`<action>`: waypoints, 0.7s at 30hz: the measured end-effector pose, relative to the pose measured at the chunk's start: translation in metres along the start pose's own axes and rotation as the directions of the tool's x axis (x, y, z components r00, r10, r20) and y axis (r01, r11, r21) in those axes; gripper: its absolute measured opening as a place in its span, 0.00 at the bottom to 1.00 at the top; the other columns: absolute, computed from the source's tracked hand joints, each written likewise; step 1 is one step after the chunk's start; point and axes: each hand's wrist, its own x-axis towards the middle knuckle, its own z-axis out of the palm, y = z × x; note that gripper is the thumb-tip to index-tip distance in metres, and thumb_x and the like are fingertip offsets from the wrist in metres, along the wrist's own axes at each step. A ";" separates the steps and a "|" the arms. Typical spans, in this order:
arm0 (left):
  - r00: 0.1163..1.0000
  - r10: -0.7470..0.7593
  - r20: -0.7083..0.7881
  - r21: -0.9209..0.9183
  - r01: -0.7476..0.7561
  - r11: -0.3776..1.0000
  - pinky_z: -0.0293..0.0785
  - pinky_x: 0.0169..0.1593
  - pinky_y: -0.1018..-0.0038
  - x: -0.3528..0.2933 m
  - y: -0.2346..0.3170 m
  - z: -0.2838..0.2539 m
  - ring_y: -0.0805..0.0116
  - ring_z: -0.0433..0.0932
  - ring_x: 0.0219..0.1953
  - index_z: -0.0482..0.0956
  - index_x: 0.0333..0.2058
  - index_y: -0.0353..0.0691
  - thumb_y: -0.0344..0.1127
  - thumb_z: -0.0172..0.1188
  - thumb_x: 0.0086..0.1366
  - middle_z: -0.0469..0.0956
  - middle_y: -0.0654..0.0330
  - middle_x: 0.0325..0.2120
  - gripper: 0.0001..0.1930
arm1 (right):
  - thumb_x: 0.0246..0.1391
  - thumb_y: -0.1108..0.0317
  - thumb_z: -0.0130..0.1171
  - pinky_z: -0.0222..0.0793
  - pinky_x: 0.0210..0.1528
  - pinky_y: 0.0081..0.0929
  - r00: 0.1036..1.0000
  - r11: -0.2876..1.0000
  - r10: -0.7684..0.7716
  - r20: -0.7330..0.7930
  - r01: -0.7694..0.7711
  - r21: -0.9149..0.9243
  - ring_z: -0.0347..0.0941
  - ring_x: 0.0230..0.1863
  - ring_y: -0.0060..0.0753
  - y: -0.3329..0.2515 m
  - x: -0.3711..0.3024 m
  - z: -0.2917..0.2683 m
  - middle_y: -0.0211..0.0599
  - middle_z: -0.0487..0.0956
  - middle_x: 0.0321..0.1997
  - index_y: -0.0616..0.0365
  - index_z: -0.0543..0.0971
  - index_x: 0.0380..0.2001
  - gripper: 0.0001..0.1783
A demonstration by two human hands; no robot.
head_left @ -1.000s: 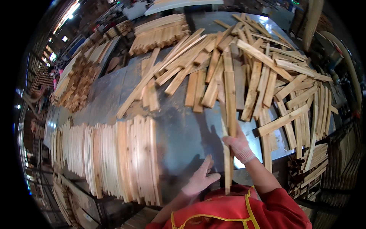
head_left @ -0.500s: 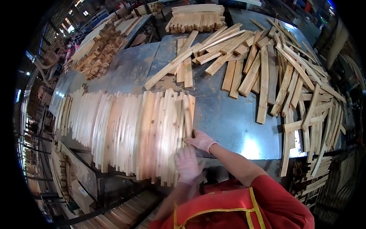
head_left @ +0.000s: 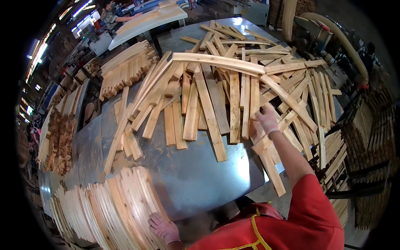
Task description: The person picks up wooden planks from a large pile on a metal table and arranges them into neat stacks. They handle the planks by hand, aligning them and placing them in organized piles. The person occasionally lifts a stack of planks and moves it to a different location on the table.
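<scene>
My left hand (head_left: 163, 228), in a pale pink glove, lies with its fingers spread on the right end of a row of wooden strips (head_left: 121, 196) set side by side on the metal table. Farther right, my gloved right hand (head_left: 268, 120) reaches into a loose heap of wooden strips (head_left: 212, 112). Its fingers are bent over a wooden strip (head_left: 256, 130) at the heap's near right side. That strip and the wood just below the hand are smeared by motion, and the fingertips are partly hidden.
Strips in the heap cross at many angles, some jutting over the edge of the metal table (head_left: 187, 183). Neat stacks of strips (head_left: 129, 68) stand far left. A ribbed hose (head_left: 346, 41) hangs at far right. Another person (head_left: 110, 16) is at a white-topped table at the back.
My view has swung right. My right hand has left the strip at the row's end and moved to the heap. My left hand is still at the row, now on its right end.
</scene>
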 end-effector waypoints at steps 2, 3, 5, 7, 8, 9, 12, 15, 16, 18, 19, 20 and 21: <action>0.992 -0.038 0.118 0.034 0.035 0.999 0.48 0.77 0.50 0.006 0.011 -0.027 0.44 0.51 0.78 0.54 0.76 0.38 0.51 0.67 0.59 0.55 0.49 0.77 0.51 | 0.57 0.51 0.70 0.76 0.56 0.40 0.981 0.981 0.189 0.054 -0.186 -0.053 0.81 0.55 0.45 0.008 0.041 -0.005 0.50 0.85 0.52 0.66 0.79 0.56 0.33; 0.996 0.015 0.086 -0.005 -0.015 1.000 0.49 0.77 0.50 0.008 0.019 -0.033 0.45 0.52 0.77 0.55 0.76 0.39 0.52 0.67 0.59 0.55 0.49 0.76 0.51 | 0.58 0.51 0.70 0.76 0.54 0.41 0.927 0.931 0.319 0.198 -0.345 0.118 0.82 0.55 0.44 0.008 0.054 0.001 0.50 0.85 0.52 0.66 0.79 0.55 0.31; 0.990 0.137 0.013 -0.073 -0.136 0.988 0.51 0.77 0.51 0.015 0.037 -0.045 0.46 0.54 0.77 0.57 0.76 0.39 0.54 0.68 0.59 0.57 0.49 0.76 0.51 | 0.59 0.52 0.70 0.77 0.51 0.42 0.730 0.660 0.451 0.513 -0.660 0.359 0.82 0.54 0.42 0.013 0.075 0.016 0.48 0.85 0.53 0.66 0.80 0.53 0.29; 0.964 0.265 0.002 -0.213 -0.258 0.942 0.55 0.76 0.55 0.014 0.066 -0.062 0.47 0.59 0.75 0.61 0.74 0.39 0.53 0.69 0.59 0.60 0.48 0.75 0.49 | 0.65 0.56 0.67 0.82 0.51 0.45 0.783 0.414 0.249 0.570 -0.618 0.668 0.84 0.53 0.44 0.004 0.066 0.030 0.46 0.85 0.53 0.63 0.80 0.53 0.24; 0.953 0.302 0.000 -0.280 -0.290 0.915 0.57 0.75 0.57 0.009 0.078 -0.070 0.47 0.62 0.74 0.63 0.74 0.39 0.53 0.70 0.59 0.61 0.47 0.74 0.48 | 0.66 0.58 0.66 0.83 0.53 0.44 0.796 0.108 0.103 0.596 -0.605 0.789 0.84 0.52 0.44 -0.033 0.034 0.029 0.44 0.85 0.53 0.63 0.79 0.53 0.21; 0.953 0.302 0.010 -0.472 -0.262 0.842 0.58 0.75 0.60 0.005 0.091 -0.079 0.48 0.64 0.72 0.64 0.73 0.38 0.51 0.70 0.61 0.63 0.47 0.73 0.46 | 0.70 0.60 0.62 0.82 0.59 0.46 0.756 -0.076 -0.046 0.653 -0.655 0.752 0.83 0.54 0.44 -0.048 0.004 0.025 0.43 0.85 0.54 0.61 0.77 0.57 0.20; 0.900 0.414 0.134 -0.896 -0.069 0.440 0.63 0.72 0.65 0.007 0.130 -0.109 0.53 0.71 0.69 0.66 0.72 0.36 0.43 0.67 0.66 0.70 0.48 0.69 0.39 | 0.67 0.55 0.66 0.80 0.62 0.47 0.523 -0.190 -0.208 0.826 -0.850 0.491 0.82 0.57 0.47 -0.061 -0.126 0.004 0.43 0.82 0.59 0.56 0.74 0.62 0.27; 0.705 0.679 0.206 -0.974 0.214 0.074 0.69 0.67 0.66 0.015 0.150 -0.112 0.60 0.74 0.64 0.67 0.71 0.33 0.35 0.61 0.72 0.76 0.53 0.64 0.32 | 0.64 0.65 0.68 0.78 0.60 0.39 0.218 0.280 -0.233 0.948 -0.918 0.280 0.80 0.57 0.38 -0.039 -0.259 0.002 0.38 0.83 0.53 0.59 0.73 0.63 0.27; 0.647 0.758 0.088 -0.985 0.169 -0.029 0.70 0.64 0.66 0.017 0.157 -0.096 0.63 0.75 0.62 0.68 0.70 0.33 0.35 0.59 0.73 0.78 0.57 0.62 0.30 | 0.64 0.64 0.68 0.78 0.59 0.37 0.102 0.326 -0.296 0.950 -0.924 0.200 0.80 0.57 0.36 -0.031 -0.293 0.008 0.39 0.83 0.53 0.60 0.75 0.62 0.26; 0.484 0.870 0.092 -0.989 0.148 0.021 0.75 0.56 0.65 0.012 0.186 -0.123 0.58 0.81 0.55 0.77 0.63 0.35 0.41 0.61 0.72 0.84 0.55 0.52 0.25 | 0.64 0.64 0.68 0.77 0.59 0.34 -0.158 0.620 -0.218 0.963 -0.784 0.012 0.80 0.58 0.33 -0.019 -0.329 0.023 0.41 0.83 0.54 0.61 0.77 0.60 0.25; 0.511 0.846 0.151 -0.984 -0.008 0.180 0.76 0.54 0.64 0.005 0.184 -0.117 0.54 0.82 0.52 0.79 0.59 0.36 0.44 0.61 0.71 0.85 0.52 0.49 0.23 | 0.64 0.64 0.68 0.75 0.61 0.33 -0.267 0.809 -0.057 0.962 -0.577 -0.113 0.79 0.59 0.33 -0.017 -0.342 0.030 0.42 0.83 0.57 0.62 0.78 0.59 0.24; 0.540 0.817 0.200 -0.930 -0.157 0.332 0.77 0.52 0.63 0.002 0.184 -0.108 0.51 0.83 0.49 0.81 0.55 0.37 0.46 0.62 0.70 0.85 0.50 0.46 0.22 | 0.64 0.59 0.65 0.72 0.63 0.35 -0.191 0.893 -0.187 0.964 -0.441 0.086 0.78 0.61 0.34 -0.008 -0.353 0.033 0.44 0.83 0.59 0.61 0.80 0.60 0.25; 0.577 0.778 0.247 -0.835 -0.282 0.473 0.77 0.50 0.62 -0.004 0.178 -0.100 0.48 0.84 0.46 0.82 0.51 0.38 0.48 0.62 0.69 0.85 0.48 0.43 0.21 | 0.64 0.58 0.64 0.71 0.64 0.35 -0.189 0.955 -0.221 0.957 -0.242 0.172 0.78 0.61 0.35 -0.003 -0.352 0.027 0.44 0.83 0.60 0.59 0.80 0.61 0.26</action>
